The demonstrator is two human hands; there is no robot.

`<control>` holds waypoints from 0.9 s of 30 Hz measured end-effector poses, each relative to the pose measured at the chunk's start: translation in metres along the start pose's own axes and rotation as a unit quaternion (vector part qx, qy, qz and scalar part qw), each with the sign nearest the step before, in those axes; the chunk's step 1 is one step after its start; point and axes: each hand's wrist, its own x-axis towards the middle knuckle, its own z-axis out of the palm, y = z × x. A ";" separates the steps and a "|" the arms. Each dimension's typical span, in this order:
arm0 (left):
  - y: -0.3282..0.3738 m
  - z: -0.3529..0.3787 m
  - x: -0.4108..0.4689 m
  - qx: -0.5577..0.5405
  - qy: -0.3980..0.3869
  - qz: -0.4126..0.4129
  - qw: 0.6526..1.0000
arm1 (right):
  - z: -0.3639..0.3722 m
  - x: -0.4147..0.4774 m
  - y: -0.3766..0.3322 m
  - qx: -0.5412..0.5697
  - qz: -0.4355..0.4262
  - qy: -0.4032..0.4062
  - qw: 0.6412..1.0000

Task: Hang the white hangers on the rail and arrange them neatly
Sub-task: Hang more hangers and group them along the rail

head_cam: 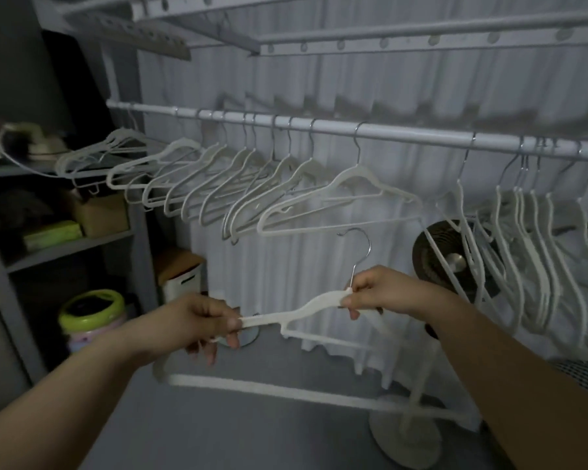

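A white hanger (306,310) with a metal hook is held below the rail (387,130). My left hand (201,322) pinches its left arm end. My right hand (374,291) pinches its neck just under the hook, which points up and left. Several white hangers (218,184) hang spread along the left half of the rail, angled toward me. The nearest of them (343,198) hangs just above the held hanger. Another bunch of white hangers (530,239) hangs close together at the right end.
A grey shelf unit (65,245) with boxes stands at the left, a green-lidded jar (92,313) on the floor beside it. A standing fan (455,262) sits behind the right bunch. White curtains hang behind; the rack's lower bar (286,390) crosses near the floor.
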 end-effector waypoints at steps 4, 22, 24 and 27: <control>-0.005 0.008 0.001 -0.003 0.110 -0.014 0.994 | 0.007 -0.021 -0.002 0.039 -0.011 -0.006 0.999; 0.079 0.087 0.040 0.034 -0.096 0.091 0.991 | -0.019 -0.019 -0.003 0.202 0.075 0.230 0.949; 0.087 0.083 0.052 0.072 -0.096 0.099 0.988 | -0.025 -0.006 -0.004 0.211 0.080 0.255 0.940; 0.092 0.078 0.077 0.110 -0.090 0.110 0.984 | -0.034 0.014 -0.006 0.179 0.092 0.263 0.944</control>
